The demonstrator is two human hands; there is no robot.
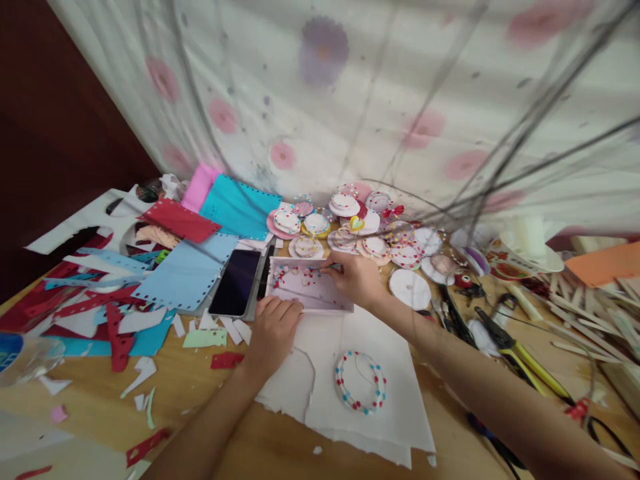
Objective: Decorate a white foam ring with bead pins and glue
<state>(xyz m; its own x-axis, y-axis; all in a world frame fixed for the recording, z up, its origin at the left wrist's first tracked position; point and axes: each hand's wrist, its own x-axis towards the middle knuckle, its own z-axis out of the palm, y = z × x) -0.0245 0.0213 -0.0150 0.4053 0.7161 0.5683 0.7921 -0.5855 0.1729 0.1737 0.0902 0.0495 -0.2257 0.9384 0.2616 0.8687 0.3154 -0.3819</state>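
Table [195, 383], wooden, bearing all we list. White paper [370, 333], ragged near edge. Box [325, 309], pale, shallow, before both hands; long axis crosswise to us. Left hand [277, 330], fingers against near wall by left corner; whether gripping, we cannot tell. Right hand [359, 277], over box's right half, fingertips pinched. Beaded loop [340, 383], on paper, nearer us. Thin grey item [332, 267], clamped in right fingertips. Beads [294, 271], loose inside, mostly leftward of right fingertips; left hand nearer, though outside wall.

Box [313, 298]: matt, card-like. Bracelet [367, 412] beads look plastic. Phone [235, 282] screen glossy. Table [290, 455] smooth wood. Curtain [385, 133] matt cloth. Sheet [397, 427] matt paper, ragged edge.
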